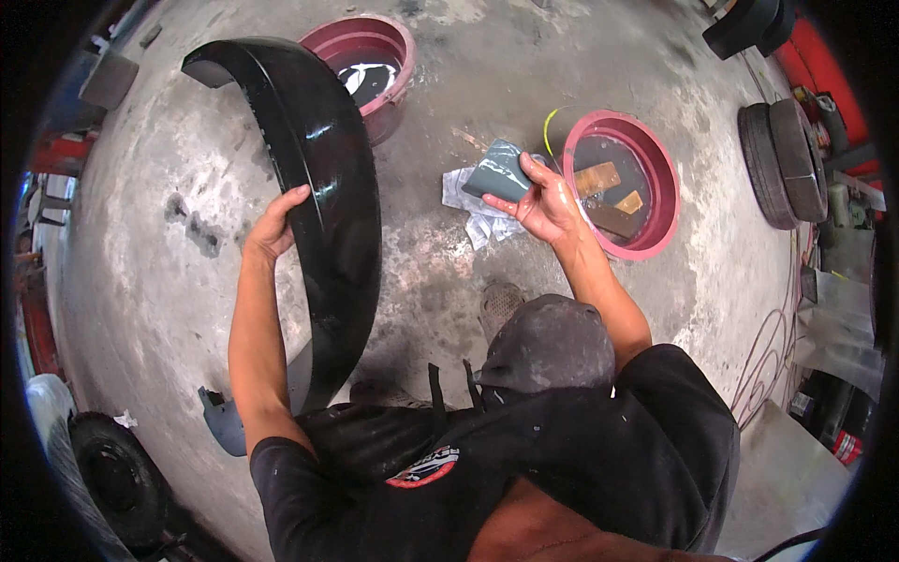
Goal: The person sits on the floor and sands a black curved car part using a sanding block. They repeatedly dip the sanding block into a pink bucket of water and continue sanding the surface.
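Note:
My left hand grips the inner edge of a long, curved black car body panel, its thumb lying over the edge. The panel stands on my left, arching away from me, with wet shine on its surface. In front of me my right hand is raised, pinching a wet grey-green sheet of sandpaper between thumb and fingers. Below that sheet, crumpled white paper or cloth lies on the floor. Just right of my right hand is a pink bucket of water holding several brownish blocks.
Another pink bucket with water stands behind the panel's far end. Stacked tyres are at the right, near a loose hose or cable on the concrete floor. A wheel lies at the lower left.

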The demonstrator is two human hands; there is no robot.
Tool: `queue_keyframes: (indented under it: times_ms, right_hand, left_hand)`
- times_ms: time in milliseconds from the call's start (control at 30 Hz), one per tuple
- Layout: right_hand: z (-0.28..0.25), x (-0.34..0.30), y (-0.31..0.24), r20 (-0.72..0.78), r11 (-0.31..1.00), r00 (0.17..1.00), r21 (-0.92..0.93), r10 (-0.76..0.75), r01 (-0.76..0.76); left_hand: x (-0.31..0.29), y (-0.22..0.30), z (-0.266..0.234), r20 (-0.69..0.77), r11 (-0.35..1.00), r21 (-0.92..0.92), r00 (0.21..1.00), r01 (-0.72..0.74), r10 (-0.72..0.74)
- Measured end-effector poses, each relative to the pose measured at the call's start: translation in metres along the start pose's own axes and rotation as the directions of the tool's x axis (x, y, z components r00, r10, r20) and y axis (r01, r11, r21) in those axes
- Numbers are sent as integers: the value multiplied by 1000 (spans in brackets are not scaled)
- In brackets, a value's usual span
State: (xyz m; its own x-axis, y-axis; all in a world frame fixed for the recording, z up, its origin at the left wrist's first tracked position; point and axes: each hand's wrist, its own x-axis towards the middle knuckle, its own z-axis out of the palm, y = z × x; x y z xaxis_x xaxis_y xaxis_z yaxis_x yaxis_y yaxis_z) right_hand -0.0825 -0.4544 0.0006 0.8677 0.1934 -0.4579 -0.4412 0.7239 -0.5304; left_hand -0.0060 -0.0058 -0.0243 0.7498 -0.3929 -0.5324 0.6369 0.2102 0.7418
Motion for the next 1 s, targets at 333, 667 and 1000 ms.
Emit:
queue_keyframes:
  times_ms: [333, 667, 1000]
  right_hand:
    - [-4, 21, 46, 81, 998, 996, -48, 48, -45]
    - [6, 18, 46, 68, 985, 998, -175, 18, -6]
    - [35, 15, 25, 150, 946, 989, -318, -6, 54]
  left_hand:
    - [-7, -1, 31, -49, 975, 212, 996, -68, 80]
    - [-10, -2, 15, 5, 990, 121, 997, -71, 71]
    - [-20, 13, 34, -50, 943, 325, 995, -66, 87]
